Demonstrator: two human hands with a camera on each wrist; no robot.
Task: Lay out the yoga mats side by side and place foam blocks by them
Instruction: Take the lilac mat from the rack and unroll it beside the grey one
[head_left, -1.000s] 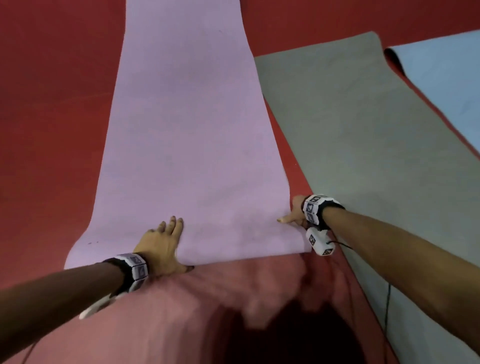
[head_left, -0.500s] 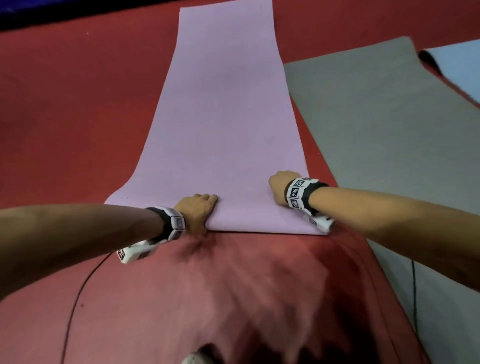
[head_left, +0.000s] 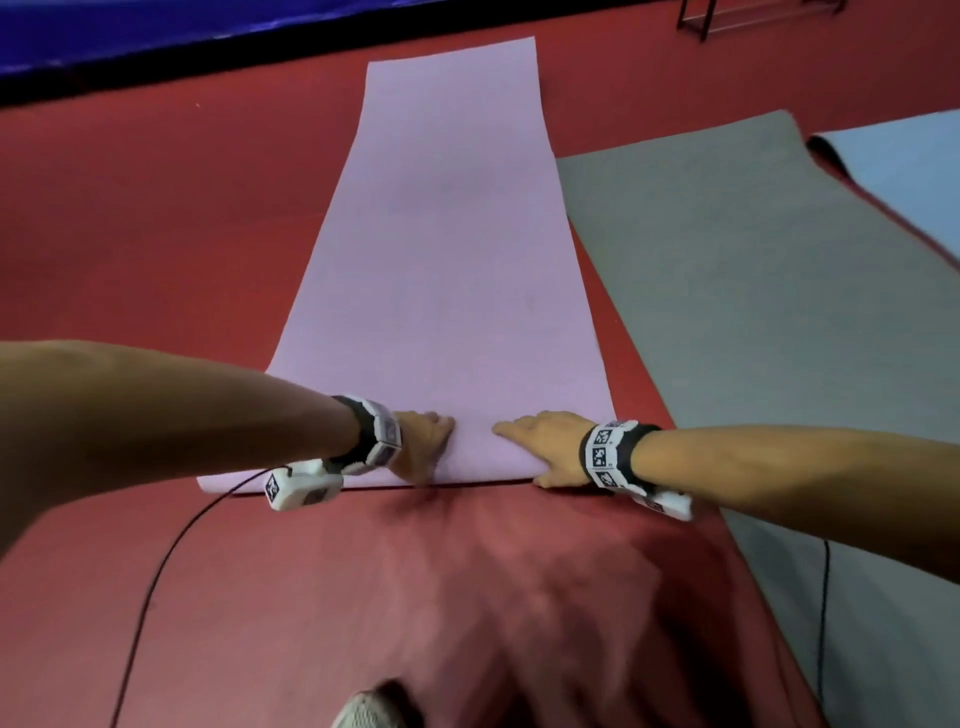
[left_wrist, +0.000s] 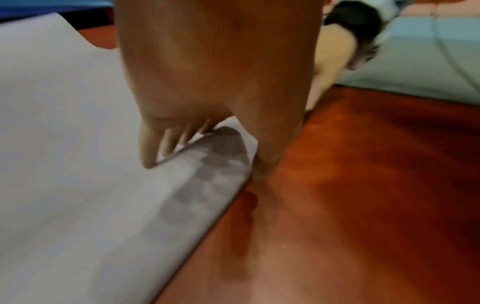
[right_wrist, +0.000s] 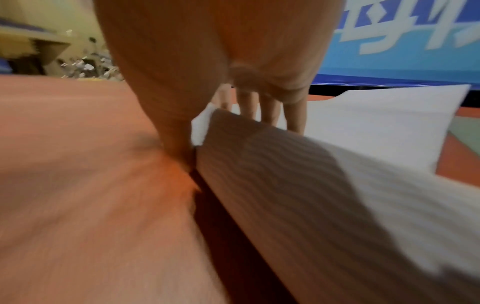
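Red floor (head_left: 156, 234) carries my pink mat (head_left: 447, 270), unrolled, just beside the grey mat (head_left: 753, 291). My left hand (head_left: 423, 444) and right hand (head_left: 545, 447) pinch the pink mat's near edge, fingers on top, thumbs underneath, lifting it slightly.
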